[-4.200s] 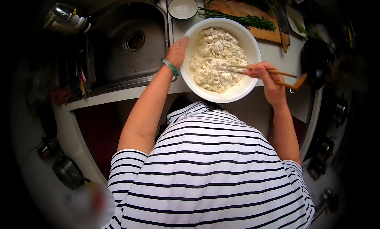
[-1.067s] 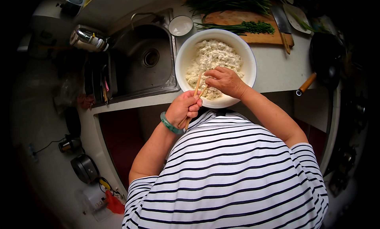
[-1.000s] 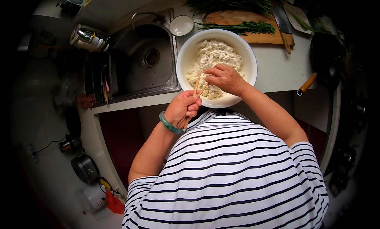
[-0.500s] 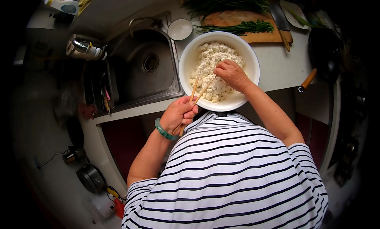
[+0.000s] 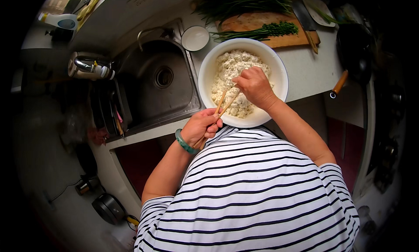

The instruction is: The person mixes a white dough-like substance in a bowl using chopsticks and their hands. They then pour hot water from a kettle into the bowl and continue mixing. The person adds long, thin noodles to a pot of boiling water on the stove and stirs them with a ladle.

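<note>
My left hand (image 5: 202, 126), with a green bangle at its wrist, is closed round a pair of wooden chopsticks (image 5: 221, 107). Their tips point over a large white bowl (image 5: 279, 73) at the counter's front edge, close against my striped shirt. Crumbly, pale floury dough (image 5: 232, 62) fills the bowl's bottom in loose clumps. Over it, my right hand (image 5: 255, 87) is closed in a pinch beside the tip of one chopstick. What those fingertips hold, if anything, is hidden.
Left of the bowl is a steel sink (image 5: 148, 99), with a small white bowl (image 5: 195, 38) by its corner. Behind stands a wooden cutting board (image 5: 244, 23) bearing chopped green chives (image 5: 281, 29) and a knife (image 5: 305, 18). A dark wok (image 5: 354, 56) sits at right.
The chopsticks' tips have drawn back toward me and closer together. My right hand stays over the dough, still pinched. The view has shifted slightly, and the bowl appears a little nearer to me.
</note>
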Available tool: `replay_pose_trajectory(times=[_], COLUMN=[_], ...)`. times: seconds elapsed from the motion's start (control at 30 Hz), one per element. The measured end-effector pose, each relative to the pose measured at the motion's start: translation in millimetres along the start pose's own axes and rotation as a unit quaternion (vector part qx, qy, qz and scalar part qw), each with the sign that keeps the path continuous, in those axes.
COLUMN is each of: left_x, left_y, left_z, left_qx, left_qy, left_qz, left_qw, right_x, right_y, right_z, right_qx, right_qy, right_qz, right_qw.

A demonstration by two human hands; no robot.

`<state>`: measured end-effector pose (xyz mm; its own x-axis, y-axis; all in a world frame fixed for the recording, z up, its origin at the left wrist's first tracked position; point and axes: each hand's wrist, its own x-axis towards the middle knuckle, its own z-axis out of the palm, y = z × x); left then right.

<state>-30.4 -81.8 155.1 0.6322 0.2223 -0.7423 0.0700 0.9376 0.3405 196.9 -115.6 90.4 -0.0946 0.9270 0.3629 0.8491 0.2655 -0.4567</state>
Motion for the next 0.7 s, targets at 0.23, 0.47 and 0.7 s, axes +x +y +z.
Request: replay_pose_trajectory(times=[0.23, 0.47, 0.7], left_x=[2, -19, -40], left_y=[13, 27, 33], left_z=[0, -5, -17], left_qx=[0.07, 0.11, 0.127], left_qy=[-0.023, 0.019, 0.037], left_qz=[-0.03, -0.007, -0.014], left_qw=[0.997, 0.994, 0.991], right_x=[0, 5, 5], right_y=[5, 31, 42], right_z=[12, 14, 20], right_qx=[-0.072, -0.067, -0.059], right_qy=[-0.032, -0.035, -0.038], right_qz=[-0.073, -0.095, -0.066], right_qw=[0.994, 0.993, 0.995])
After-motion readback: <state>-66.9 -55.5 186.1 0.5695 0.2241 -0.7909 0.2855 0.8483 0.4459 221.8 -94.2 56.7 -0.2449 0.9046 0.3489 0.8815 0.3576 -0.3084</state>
